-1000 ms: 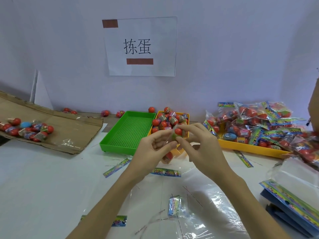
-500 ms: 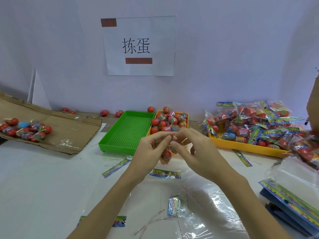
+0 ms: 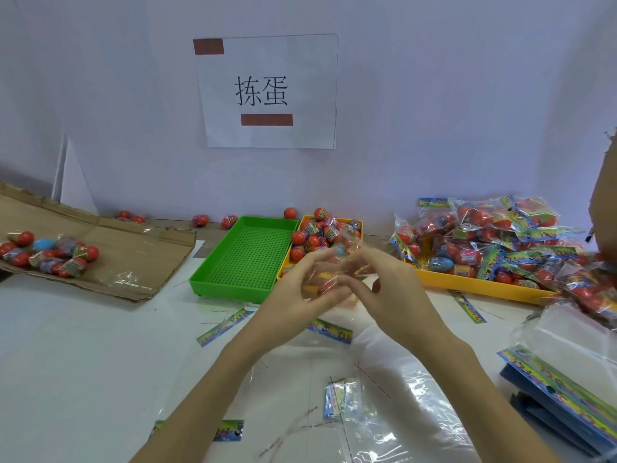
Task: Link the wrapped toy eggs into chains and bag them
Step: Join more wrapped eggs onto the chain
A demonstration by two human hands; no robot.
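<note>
Wrapped toy eggs (image 3: 329, 279), held item: a short run of them in clear film, pinched between your two hands above the near edge of the small yellow tray (image 3: 360, 225), just in front of the green tray (image 3: 247, 259). Change noted: a second ago one red egg sat up plainly between your fingertips; half a second ago your hands had closed together over it; now they have drawn a little apart and clear film stretches between them, blurred with motion. Judged meaning: you are working a joint between wrappers, so the chain is being made, not yet bagged. Left hand (image 3: 293, 295): fingers curled, thumb and forefinger nipping the film. Right hand (image 3: 387, 292): fingers curled round the other end, forefinger raised. Long axis: appears to run roughly left to right between the hands, tilted slightly up toward the right; which end leads you cannot tell through the blur. Stock: loose eggs heaped in the small yellow tray; more on the cardboard (image 3: 110, 262) at left. Finished bags (image 3: 494, 242) piled on the large yellow tray (image 3: 467, 283) at right. Empty bags (image 3: 367, 412) lie on the table (image 3: 83, 362) near you.
</note>
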